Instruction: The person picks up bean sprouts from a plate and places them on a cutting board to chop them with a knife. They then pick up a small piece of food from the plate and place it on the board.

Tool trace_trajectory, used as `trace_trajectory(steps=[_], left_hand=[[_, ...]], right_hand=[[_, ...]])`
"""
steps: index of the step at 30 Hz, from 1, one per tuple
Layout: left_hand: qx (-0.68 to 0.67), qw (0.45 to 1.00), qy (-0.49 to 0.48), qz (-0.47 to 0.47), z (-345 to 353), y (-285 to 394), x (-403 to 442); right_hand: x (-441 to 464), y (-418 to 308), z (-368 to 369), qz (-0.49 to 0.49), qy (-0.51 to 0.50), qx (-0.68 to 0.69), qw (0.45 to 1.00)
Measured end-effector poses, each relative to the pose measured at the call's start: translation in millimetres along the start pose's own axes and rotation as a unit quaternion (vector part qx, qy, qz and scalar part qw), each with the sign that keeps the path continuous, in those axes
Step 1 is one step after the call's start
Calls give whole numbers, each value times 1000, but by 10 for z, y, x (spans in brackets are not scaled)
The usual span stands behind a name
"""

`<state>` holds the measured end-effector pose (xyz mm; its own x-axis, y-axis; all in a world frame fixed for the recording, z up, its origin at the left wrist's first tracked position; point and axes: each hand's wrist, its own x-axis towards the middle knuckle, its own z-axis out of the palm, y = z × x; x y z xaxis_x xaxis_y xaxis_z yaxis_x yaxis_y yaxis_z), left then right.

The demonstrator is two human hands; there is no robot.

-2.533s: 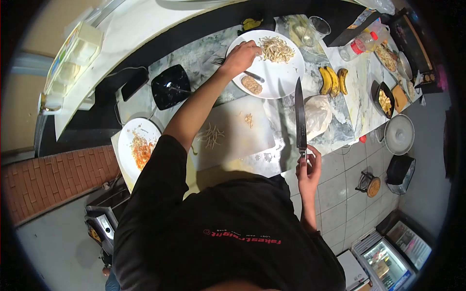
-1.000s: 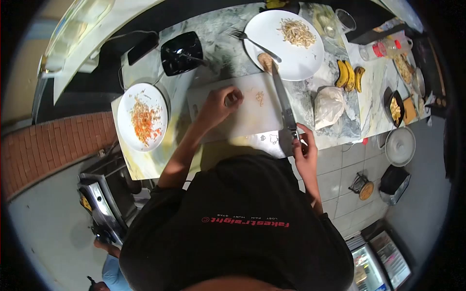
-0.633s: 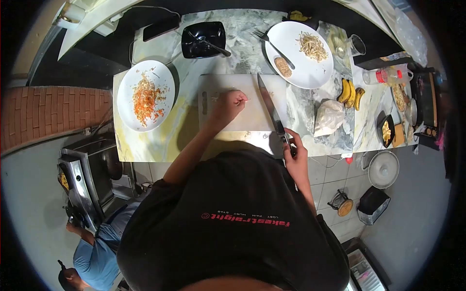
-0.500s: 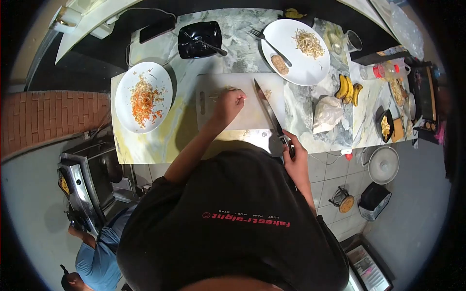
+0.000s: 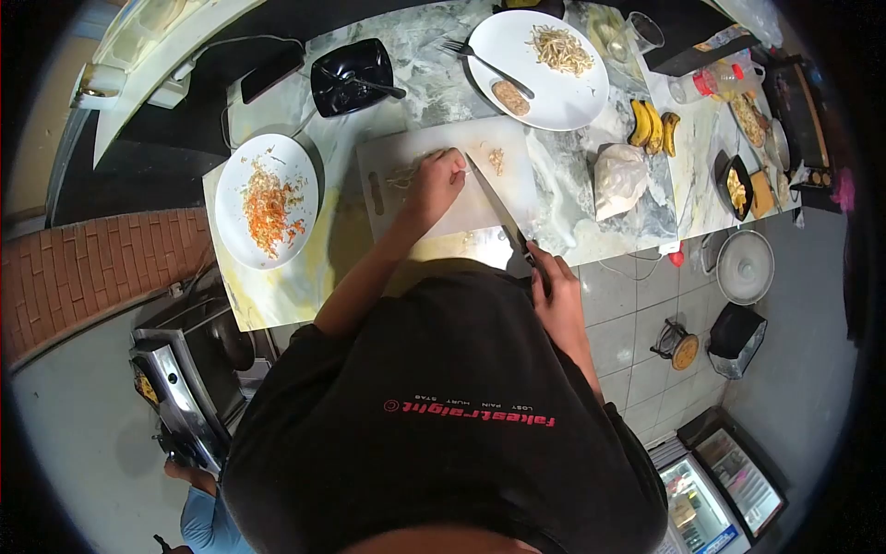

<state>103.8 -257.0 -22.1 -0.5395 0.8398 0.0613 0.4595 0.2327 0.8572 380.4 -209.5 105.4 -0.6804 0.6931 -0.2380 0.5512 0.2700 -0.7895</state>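
The right hand [image 5: 558, 297] has its grip closed around the handle of a knife [image 5: 499, 210], the blade slanting up and leftward over the cutting board [image 5: 519, 187]. The tip of the blade lies just beside the fingers of the left hand [image 5: 432, 192]. That hand is over the board with its fingers curled closed — whether anything sits inside the grip cannot be told. Pale strands [image 5: 401, 177] are on the board to the left of this hand, partly hidden by it; small chopped pieces [image 5: 496, 162] lie on the far side of the blade, towards the right. Beyond the board, a large white plate [image 5: 556, 103] carries thin sprouts [image 5: 561, 50], a brown oval piece [image 5: 509, 98] and a fork [image 5: 505, 76], whose tines project past the rim. A black dish [image 5: 337, 85] with a utensil in it stands farther left on the worktop [image 5: 426, 57]. The oval plate [image 5: 233, 205] at far left bears orange and pale shreds [image 5: 268, 214]. Right of the board are a whitish bag [image 5: 620, 181] and, near it, bananas [image 5: 652, 127].
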Motion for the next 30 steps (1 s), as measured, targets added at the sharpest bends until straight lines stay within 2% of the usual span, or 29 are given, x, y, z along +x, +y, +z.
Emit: trace_trajectory(steps=[2,9,20,30], left_hand=[[97,988,51,113,-17,2,-11],[143,983,64,99,-151,208,-104],[207,972,49,101,-74,131,-153],[193,974,44,112,-73,91,-131]], right_hand=[[-24,5,7,-3,-2,-27,1000],[-51,-26,24,-35,-4,-105,994],[-58,-4,31,-27,-17,-127,991],[-2,-45,8,-18,-21,-122,992]])
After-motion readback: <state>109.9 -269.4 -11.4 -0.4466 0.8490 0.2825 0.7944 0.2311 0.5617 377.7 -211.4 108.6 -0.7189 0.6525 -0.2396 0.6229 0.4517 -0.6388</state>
